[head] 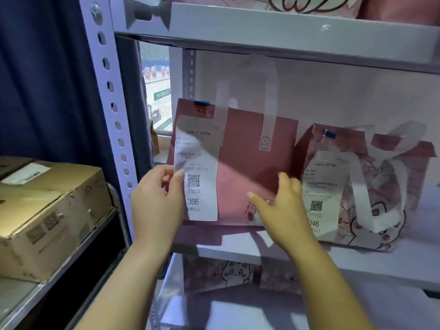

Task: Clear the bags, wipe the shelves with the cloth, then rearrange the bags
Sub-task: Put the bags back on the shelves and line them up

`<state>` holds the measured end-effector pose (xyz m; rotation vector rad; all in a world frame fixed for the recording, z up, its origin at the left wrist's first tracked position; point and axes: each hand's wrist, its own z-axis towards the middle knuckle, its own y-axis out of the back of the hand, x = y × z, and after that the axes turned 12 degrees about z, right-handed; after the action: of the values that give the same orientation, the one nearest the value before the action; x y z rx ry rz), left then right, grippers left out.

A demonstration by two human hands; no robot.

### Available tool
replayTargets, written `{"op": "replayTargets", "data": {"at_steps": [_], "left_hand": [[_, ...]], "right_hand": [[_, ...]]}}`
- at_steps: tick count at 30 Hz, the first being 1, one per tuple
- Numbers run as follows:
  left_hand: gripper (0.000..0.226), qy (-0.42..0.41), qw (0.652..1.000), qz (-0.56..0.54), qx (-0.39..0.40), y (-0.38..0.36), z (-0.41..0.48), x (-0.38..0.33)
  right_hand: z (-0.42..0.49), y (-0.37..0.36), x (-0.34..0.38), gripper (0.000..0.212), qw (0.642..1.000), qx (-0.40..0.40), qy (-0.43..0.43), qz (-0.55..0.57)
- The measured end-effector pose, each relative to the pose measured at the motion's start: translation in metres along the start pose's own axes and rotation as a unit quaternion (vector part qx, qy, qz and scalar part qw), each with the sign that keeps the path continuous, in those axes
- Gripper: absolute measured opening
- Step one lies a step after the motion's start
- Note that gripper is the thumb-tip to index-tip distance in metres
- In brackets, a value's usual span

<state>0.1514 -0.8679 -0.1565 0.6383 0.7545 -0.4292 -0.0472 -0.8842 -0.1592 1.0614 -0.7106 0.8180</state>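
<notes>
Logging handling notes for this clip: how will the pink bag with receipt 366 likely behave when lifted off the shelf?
Probably fairly stiff: the pink bag stands upright on the shelf with a flat front and straight edges. Likely light, as the left hand grips just one side edge. The long receipt on its front may flap or tear if grabbed.

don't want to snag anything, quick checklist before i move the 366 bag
1. Hold of left hand on 366 bag, at its receipt edge: ok.
2. Hold of right hand on the bag: cannot tell, blurred.
3. Its handles clear of upper shelf: cannot tell, they rise close under it.
4. Gap to 046 bag: not ok, the two look touching.
5. Wiping cloth at hand: cannot tell, none in view.
</notes>
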Motion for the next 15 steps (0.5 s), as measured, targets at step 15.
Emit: {"op": "replayTargets", "data": {"at_steps": [15], "left_hand": [[0.006,-0.021,0.999,0.026,-0.041,0.070,-0.049,-0.020]], "right_hand": [[-0.047,0.017,0.010,0.079,1.000,-0.011,0.008,-0.001]]}}
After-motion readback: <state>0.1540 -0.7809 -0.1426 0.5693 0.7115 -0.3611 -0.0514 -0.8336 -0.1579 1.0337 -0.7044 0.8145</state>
